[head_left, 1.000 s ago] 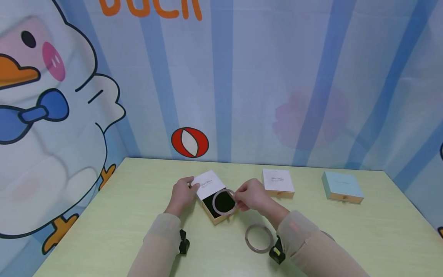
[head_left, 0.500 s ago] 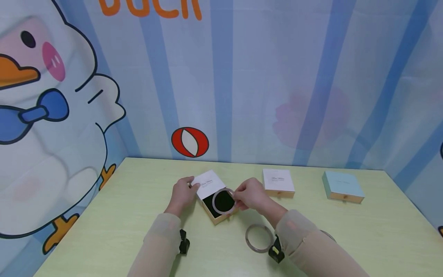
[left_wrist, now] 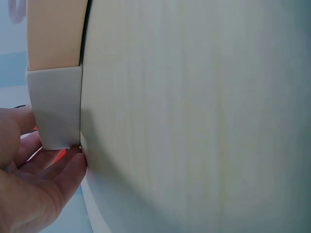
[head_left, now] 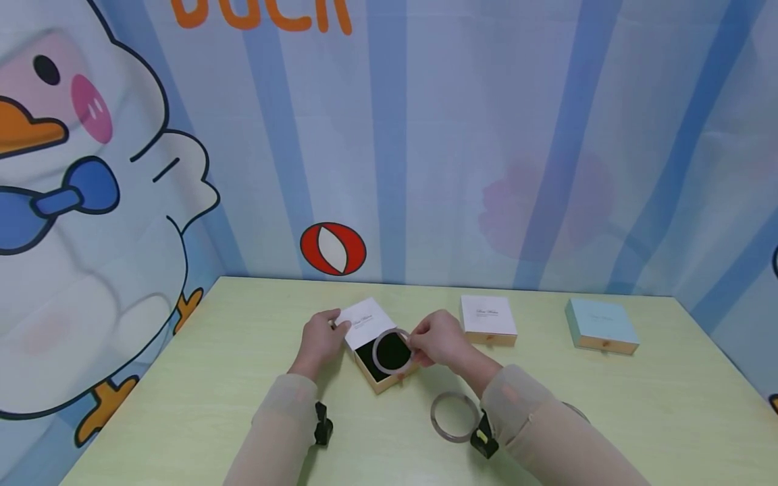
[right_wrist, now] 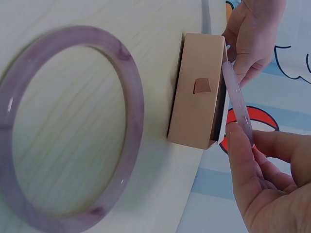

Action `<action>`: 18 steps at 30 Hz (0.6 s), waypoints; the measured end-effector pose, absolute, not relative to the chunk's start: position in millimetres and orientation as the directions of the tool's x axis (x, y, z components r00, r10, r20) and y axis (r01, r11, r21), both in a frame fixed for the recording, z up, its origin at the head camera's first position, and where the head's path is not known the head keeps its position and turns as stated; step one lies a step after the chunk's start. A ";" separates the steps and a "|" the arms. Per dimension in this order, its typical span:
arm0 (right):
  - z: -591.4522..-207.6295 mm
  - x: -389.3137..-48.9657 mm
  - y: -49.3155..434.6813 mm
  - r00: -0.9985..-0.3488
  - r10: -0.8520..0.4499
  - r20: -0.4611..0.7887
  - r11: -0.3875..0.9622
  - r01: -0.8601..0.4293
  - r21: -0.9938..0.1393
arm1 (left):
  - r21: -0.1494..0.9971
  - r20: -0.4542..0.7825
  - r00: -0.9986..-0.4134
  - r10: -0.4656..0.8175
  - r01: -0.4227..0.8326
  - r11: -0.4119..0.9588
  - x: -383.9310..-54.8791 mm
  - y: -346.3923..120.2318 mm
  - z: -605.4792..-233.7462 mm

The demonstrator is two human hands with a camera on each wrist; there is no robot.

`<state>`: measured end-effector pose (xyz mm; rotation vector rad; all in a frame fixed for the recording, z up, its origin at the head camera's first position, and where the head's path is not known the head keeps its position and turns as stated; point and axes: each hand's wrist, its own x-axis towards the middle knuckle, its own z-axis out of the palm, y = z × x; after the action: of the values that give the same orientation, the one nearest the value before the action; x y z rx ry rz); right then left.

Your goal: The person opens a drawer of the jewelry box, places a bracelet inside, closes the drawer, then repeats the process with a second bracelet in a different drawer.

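Note:
In the head view, my left hand (head_left: 320,343) holds the far left corner of a white box (head_left: 366,320), its thumb on top and fingers around the end. The box's peach drawer (right_wrist: 197,116) is pulled partly out towards me, showing a dark lining (head_left: 366,352). My right hand (head_left: 442,337) pinches a pale lilac bangle (right_wrist: 238,99) between thumb and fingers at its right side. The right wrist view has this bangle tilted above the drawer's opening. A second lilac bangle (head_left: 433,417) lies flat on the table below my right hand.
Another white box (head_left: 487,316) and a light blue box (head_left: 602,324) stand closed towards the back right. Part of a third ring (head_left: 575,410) shows behind my right sleeve. A printed curtain (head_left: 437,135) hangs at the table's back edge.
Very little differs. My right forearm and the pinched bangle have shifted slightly up and left; my left hand and the box stay where they were.

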<state>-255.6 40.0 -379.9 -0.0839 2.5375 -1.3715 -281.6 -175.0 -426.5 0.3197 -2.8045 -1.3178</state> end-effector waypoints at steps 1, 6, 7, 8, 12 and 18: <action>-379.5 -255.6 39.5 -0.966 -0.171 -0.196 0.556 0.070 -0.828 | 0.763 -0.062 -0.979 -0.195 -0.172 0.623 -281.7 -175.1 -426.4; -377.6 -255.6 37.3 -0.966 -0.168 -0.199 0.565 0.071 -0.822 | 0.763 -0.059 -0.980 -0.192 -0.169 0.624 -282.7 -175.4 -426.7; -377.4 -255.6 36.9 -0.966 -0.168 -0.198 0.568 0.069 -0.820 | 0.763 -0.059 -0.980 -0.191 -0.168 0.624 -282.7 -175.5 -426.8; -377.4 -255.6 36.6 -0.966 -0.167 -0.196 0.571 0.067 -0.818 | 0.765 -0.059 -0.980 -0.191 -0.167 0.622 -283.0 -175.5 -426.9; -377.7 -256.2 35.1 -0.967 -0.170 -0.191 0.585 0.057 -0.809 | 0.765 -0.059 -0.980 -0.189 -0.166 0.622 -282.8 -176.0 -426.7; -378.0 -257.0 32.7 -0.966 -0.173 -0.194 0.592 0.055 -0.804 | 0.765 -0.057 -0.980 -0.189 -0.164 0.623 -282.3 -176.2 -427.7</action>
<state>-257.0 32.7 -378.0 -0.0968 2.5709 -1.3112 -282.3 -176.2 -427.7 0.3047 -2.8042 -1.3163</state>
